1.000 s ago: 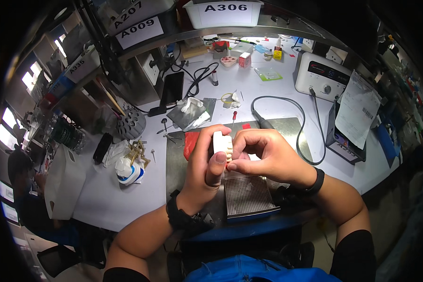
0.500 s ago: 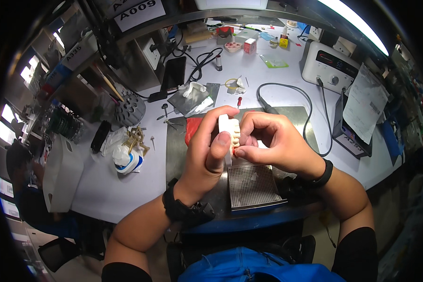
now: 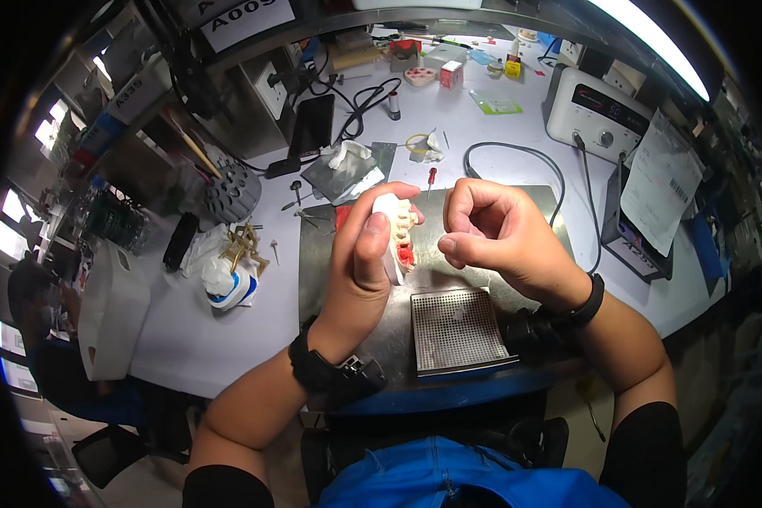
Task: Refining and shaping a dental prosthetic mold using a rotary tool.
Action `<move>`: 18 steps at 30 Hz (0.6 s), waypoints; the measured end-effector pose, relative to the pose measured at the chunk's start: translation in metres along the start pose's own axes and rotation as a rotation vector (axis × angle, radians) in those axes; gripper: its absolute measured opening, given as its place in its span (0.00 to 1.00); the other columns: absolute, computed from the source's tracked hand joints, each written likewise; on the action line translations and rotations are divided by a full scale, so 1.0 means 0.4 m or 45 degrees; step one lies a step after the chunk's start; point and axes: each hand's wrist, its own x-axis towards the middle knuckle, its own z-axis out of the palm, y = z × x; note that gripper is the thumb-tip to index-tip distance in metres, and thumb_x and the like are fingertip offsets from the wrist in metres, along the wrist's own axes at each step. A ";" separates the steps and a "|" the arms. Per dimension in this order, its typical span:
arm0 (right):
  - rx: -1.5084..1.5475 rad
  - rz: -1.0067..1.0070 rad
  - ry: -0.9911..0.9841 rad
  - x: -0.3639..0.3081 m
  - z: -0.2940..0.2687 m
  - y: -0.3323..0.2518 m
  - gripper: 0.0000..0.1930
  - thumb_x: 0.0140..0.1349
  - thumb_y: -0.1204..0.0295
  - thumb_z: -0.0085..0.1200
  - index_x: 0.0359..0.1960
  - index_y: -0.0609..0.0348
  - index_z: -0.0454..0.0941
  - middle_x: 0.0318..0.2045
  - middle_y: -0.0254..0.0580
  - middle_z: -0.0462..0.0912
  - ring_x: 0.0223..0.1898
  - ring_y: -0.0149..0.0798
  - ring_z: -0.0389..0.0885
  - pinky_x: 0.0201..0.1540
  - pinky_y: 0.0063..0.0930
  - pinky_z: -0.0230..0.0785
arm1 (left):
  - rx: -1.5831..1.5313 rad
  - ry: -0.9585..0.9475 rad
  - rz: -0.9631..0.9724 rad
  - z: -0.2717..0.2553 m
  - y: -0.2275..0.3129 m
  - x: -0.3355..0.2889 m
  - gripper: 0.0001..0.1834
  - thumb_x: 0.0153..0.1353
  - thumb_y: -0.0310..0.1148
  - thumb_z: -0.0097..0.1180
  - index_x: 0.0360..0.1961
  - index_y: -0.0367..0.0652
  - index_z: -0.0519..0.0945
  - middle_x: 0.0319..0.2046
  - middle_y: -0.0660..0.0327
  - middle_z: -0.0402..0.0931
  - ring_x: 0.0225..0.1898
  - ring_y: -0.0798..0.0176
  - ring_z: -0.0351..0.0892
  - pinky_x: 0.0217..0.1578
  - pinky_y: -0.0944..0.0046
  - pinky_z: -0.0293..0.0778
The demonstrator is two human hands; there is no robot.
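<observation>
My left hand (image 3: 353, 275) grips a cream-white dental model (image 3: 391, 213) between thumb and fingers, with its row of teeth turned to the right. A bright red patch (image 3: 405, 255) shows at the near end of that row. To the right, apart from the model, my right hand (image 3: 512, 241) is closed with thumb and forefinger brought together. What lies in that pinch, if anything, is too small or hidden to make out. Below the hands, a perforated metal tray (image 3: 459, 332) rests on a metal plate (image 3: 533, 207). Something red (image 3: 342, 217) is partly hidden behind my left hand.
On the left stand a brass articulator (image 3: 244, 245), a blue-and-white dental model (image 3: 229, 284) and a grey tool holder (image 3: 231, 193). A red-handled tool (image 3: 432, 176) lies beyond the hands. A corded control box (image 3: 599, 118) stands back right, its cable (image 3: 559, 182) looping across the table.
My right hand has drawn away from the model to the right. My left hand has shifted slightly left and tilted the model, so the red patch shows more fully.
</observation>
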 end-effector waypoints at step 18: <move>-1.091 -0.720 0.156 0.042 -0.063 0.005 0.13 0.56 0.78 0.69 0.39 0.61 0.77 0.32 0.39 0.83 0.33 0.38 0.84 0.37 0.29 0.77 | 0.116 -0.056 -0.170 -0.011 -0.056 0.021 0.32 0.65 0.27 0.65 0.65 0.39 0.61 0.58 0.53 0.66 0.62 0.61 0.70 0.62 0.60 0.69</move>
